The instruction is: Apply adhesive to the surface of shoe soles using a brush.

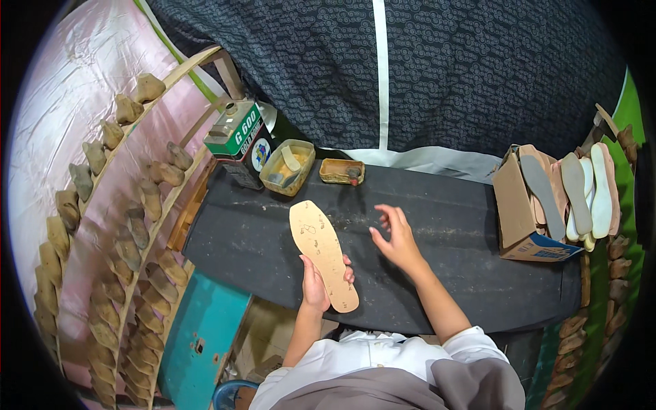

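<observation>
My left hand point(313, 287) is wrapped around the lower half of a tan insole point(318, 249), thumb on one edge and fingertips on the other. The insole stands upright-slanted above the black table, its face toward me, with small handwritten marks and a sketched outline on it. To its right, my right hand point(398, 240) hovers over the tabletop with thumb and fingers apart, holding nothing. Beyond the insole's top sit a plastic tub point(281, 188) with yellowish residue and a pale flat piece inside, and a small tan tray point(332, 179) with a reddish-tipped tool at its corner.
At the back left stands a green-and-black metal can point(238, 145). A cardboard box point(514, 205) on the right holds several grey, white and pinkish insoles point(543, 195). Racks of wooden shoe lasts point(137, 229) line the left side; a teal cabinet point(201, 335) is below. Dark patterned cloth hangs behind.
</observation>
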The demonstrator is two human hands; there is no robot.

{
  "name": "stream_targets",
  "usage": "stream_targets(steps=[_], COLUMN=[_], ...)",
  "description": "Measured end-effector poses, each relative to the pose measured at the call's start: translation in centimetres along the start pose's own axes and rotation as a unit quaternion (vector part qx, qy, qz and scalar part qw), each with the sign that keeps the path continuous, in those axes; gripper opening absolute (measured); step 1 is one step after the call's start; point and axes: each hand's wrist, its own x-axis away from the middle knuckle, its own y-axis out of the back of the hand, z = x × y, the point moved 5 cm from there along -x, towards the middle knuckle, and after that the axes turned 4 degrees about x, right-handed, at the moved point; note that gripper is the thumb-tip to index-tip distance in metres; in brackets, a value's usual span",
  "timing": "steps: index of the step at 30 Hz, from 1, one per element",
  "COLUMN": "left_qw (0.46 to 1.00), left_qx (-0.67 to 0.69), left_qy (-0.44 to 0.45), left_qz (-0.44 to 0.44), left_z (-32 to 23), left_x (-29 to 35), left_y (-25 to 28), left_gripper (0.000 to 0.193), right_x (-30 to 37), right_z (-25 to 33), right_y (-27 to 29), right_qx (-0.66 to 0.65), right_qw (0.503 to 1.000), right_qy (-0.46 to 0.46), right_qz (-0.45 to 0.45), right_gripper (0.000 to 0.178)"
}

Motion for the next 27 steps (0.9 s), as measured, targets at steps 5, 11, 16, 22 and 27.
stream_targets(steps=[5, 11, 16, 22, 27], left_qw=[0.999, 0.996, 0.997, 0.997, 0.997], left_qx=[-0.008, -0.016, -0.004, -0.009, -0.006], left_qy=[0.047, 0.075, 0.076, 0.077, 0.079], left_qz=[0.011, 0.036, 0.032, 0.006, 0.012], left_z=[-1.9, -3.7, -5.2, -6.0, -6.2], left_x=[-1.2, -1.8, -1.8, -2.4, -3.3], left_y=[2.6, 4.3, 6.1, 7.7, 7.6], left_gripper=[0.072, 0.072, 0.073, 0.07, 0.071], right_x=[-5.1, -9.4, -9.9, -8.0, -7.9], right_z=[-3.8, -6.0, -5.6, -4.5, -5.1], right_y=[-5.1, -8.4, -8.6, -8.4, -8.0], right_qx=[0.042, 0.074, 0.103, 0.142, 0.128], right_qw=[0.998, 0.99, 0.988, 0.978, 0.981], right_qy=[-0.027, 0.025, 0.06, 0.092, 0.075], right_qz=[-0.03, -0.117, -0.099, -0.123, -0.123], right_gripper=[0.053, 0.043, 0.031, 0.034, 0.034])
